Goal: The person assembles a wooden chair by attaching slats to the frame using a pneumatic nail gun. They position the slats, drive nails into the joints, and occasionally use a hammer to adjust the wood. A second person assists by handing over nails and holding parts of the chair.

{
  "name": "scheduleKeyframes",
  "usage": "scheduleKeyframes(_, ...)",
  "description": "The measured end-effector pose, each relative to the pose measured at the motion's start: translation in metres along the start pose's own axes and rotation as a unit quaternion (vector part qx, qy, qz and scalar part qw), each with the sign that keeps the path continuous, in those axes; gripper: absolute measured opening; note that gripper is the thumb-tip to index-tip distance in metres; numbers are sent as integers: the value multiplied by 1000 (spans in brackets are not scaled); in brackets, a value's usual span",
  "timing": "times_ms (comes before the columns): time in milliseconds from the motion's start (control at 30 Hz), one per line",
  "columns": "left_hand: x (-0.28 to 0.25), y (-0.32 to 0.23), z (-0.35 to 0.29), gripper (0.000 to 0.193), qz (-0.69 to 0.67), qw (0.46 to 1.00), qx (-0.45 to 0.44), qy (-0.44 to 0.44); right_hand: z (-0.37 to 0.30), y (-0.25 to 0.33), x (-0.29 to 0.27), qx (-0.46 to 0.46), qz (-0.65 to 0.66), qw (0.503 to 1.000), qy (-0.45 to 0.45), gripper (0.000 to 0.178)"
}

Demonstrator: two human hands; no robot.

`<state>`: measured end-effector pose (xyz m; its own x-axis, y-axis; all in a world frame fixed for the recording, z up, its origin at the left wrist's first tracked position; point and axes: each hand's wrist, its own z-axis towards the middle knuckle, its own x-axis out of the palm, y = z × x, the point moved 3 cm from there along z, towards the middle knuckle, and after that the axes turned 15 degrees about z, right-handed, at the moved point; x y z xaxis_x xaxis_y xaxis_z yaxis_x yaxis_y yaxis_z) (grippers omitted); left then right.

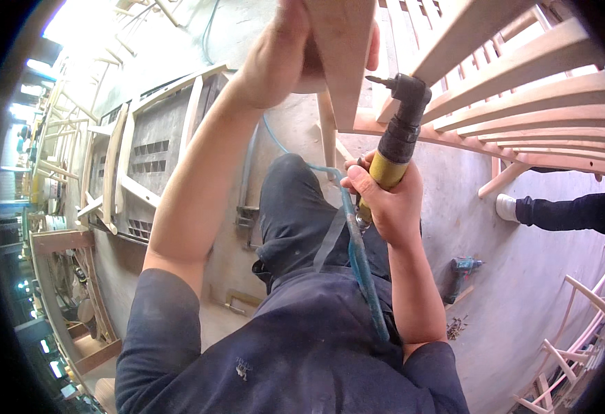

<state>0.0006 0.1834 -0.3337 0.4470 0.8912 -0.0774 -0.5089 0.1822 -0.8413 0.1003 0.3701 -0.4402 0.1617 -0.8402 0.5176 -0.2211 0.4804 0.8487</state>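
Observation:
My right hand (393, 200) is wrapped round the yellow body of a right-angle air screwdriver (391, 155). Its black angled head and bit point left, toward a wooden board. A teal air hose (359, 269) hangs from the tool's lower end across my lap. My left hand (282, 52) grips the wooden board (347, 58) at the top, with fingertips showing past its right edge. Just right of the tool stands a slatted wooden furniture frame (523, 103), its pale slats running up and to the right.
A cordless drill (461, 272) lies on the floor at right, near a small pile of screws (456, 327). A co-worker's leg (564, 215) stands beyond the frame. Wooden frames (157, 152) lean at left; more wooden pieces (578, 345) are at lower right. A clamp (237, 301) rests below.

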Motion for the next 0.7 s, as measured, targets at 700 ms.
scheduleKeyframes(700, -13, -2, -6, 114, 133, 986, -97, -2, 5, -3, 14, 18, -49, 998, 37, 29)
